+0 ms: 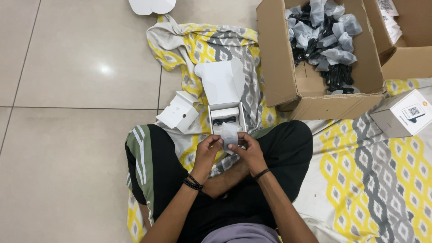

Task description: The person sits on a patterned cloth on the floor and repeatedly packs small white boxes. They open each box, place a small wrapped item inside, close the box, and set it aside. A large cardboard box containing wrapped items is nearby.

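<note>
Left hand (207, 150) and right hand (248, 150), grip pinching clear bag (230, 137) beside open white box (226, 118).

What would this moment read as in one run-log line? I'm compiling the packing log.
left hand + right hand: holding small clear bag | above open white box with black cable | cardboard box beyond

bare floor (76, 148) left — cardboard box (279, 58) right

Fingers of left hand (208, 150) & right hand (249, 150) hide part of small clear bag (230, 137); contents too small to tell.
</note>
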